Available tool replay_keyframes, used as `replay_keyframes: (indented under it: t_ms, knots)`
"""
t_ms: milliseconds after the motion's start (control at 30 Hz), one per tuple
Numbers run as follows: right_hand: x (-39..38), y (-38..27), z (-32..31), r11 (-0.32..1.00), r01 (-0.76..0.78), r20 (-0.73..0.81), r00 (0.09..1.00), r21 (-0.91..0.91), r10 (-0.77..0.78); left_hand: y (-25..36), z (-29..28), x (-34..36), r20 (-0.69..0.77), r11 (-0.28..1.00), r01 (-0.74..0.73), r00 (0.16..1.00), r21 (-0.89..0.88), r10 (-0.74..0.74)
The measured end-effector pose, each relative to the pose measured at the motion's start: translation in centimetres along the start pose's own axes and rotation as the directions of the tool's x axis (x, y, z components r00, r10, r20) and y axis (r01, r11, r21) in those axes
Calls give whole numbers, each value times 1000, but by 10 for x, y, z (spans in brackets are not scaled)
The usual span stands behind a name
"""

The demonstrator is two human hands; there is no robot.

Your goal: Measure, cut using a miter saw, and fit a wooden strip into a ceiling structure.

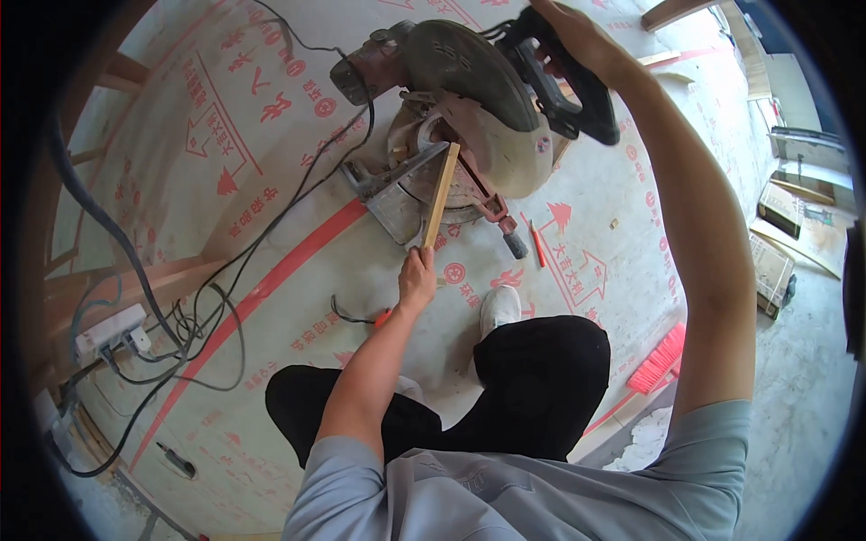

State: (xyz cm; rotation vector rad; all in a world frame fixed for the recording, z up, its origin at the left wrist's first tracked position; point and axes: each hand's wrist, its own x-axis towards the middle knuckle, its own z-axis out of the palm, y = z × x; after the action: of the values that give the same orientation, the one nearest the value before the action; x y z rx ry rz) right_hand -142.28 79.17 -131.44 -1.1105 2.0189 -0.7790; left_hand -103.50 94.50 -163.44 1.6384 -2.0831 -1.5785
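Note:
A miter saw [465, 77] stands on the floor in front of me, its head raised above the round base. My right hand [575, 43] is wrapped round the saw's black handle [588, 110] at the top right. My left hand [417, 278] grips the near end of a narrow wooden strip [440, 200]. The strip's far end lies on the saw base by the metal fence [397, 180], beside the blade guard [519, 158]. Part of the blade area is hidden by the guard. A red pencil-like stick [538, 244] lies right of the saw's front knob [514, 242].
Black cables [271, 221] run from the saw to a white power strip [110, 331] at left. A small orange item [382, 317] lies by my left forearm. A knife-like tool [177, 461] is at lower left, a red brush [658, 359] at right, and boxes [774, 257] stand farther right.

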Motion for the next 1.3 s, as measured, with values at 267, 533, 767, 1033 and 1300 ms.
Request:
replay_keyframes:
  t_ms: [267, 533, 767, 1033, 1300]
  knots:
    - [-72, 41, 16, 939, -55, -10, 998, 339, 62, -6, -1, 10, 33, 994, 47, 999, -101, -44]
    - [-88, 85, 22, 951, 144, -88, 988, 272, -124, 4, -2, 5, 26, 993, 12, 1000, -114, -9]
    - [-93, 87, 23, 964, 155, -115, 985, 218, -132, 13, -7, 12, 45, 998, 23, 999, -65, -20]
    - [-95, 93, 28, 957, 199, -138, 975, 210, -173, 7, -9, 13, 27, 989, 11, 1000, -148, -7]
    - [-98, 100, 34, 947, 212, -160, 971, 240, -177, 3, -8, 14, 30, 987, 13, 1000, -157, -9]
